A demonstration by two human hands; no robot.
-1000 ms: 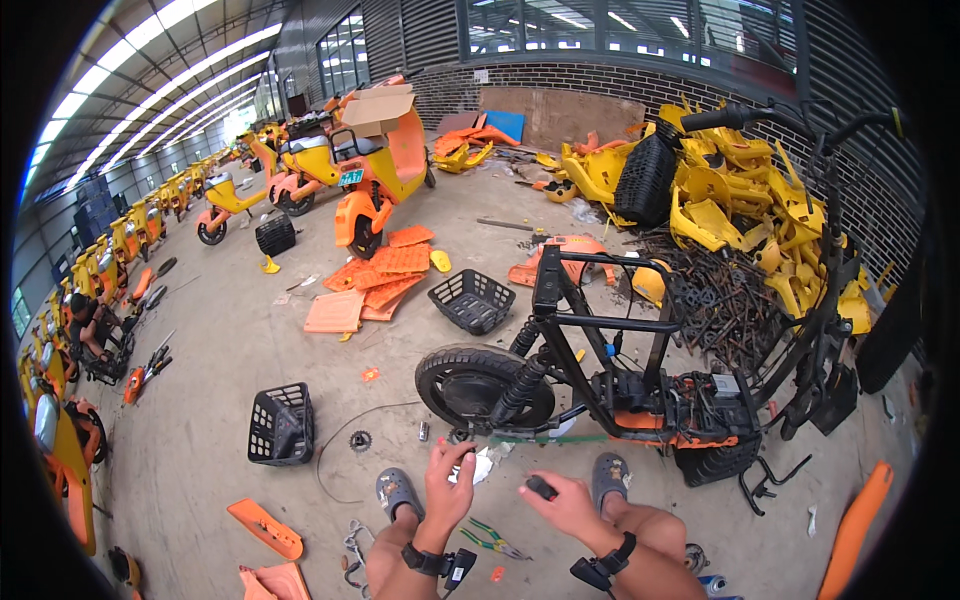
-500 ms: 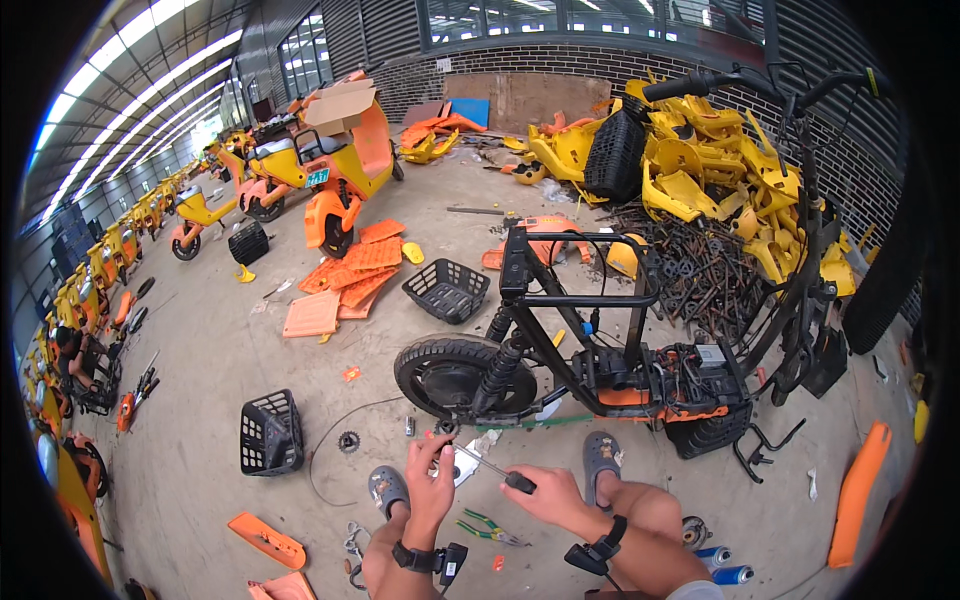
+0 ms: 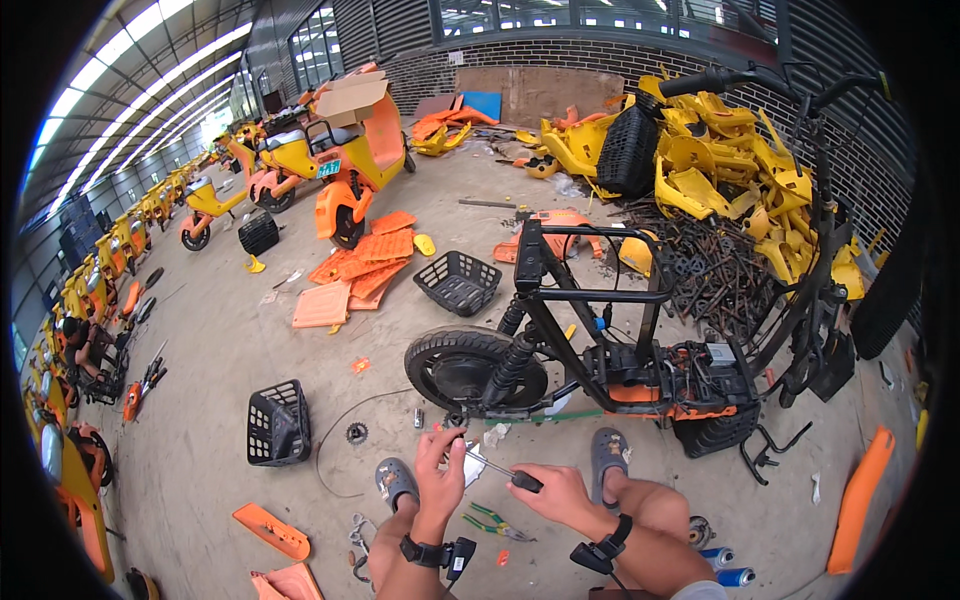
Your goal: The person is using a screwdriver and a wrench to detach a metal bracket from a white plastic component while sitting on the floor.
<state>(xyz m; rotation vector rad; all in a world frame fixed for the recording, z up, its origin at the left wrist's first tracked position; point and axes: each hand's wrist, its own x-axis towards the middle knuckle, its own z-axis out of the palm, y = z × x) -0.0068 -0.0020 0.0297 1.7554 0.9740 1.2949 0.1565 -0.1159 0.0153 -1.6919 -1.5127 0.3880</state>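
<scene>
Black-handled screwdriver with a slim metal shaft (image 3: 497, 465) now bridges the two hands, where a second ago its shaft was out of sight. The right hand (image 3: 558, 497) is wrapped firmly round the handle, the shaft aimed at ten o'clock to the left hand (image 3: 441, 480), its fingers curled close — pinching what, I cannot tell. Work now seems centred between the hands — short of the black-tyred wheel (image 3: 458, 380) at twelve o'clock.
</scene>
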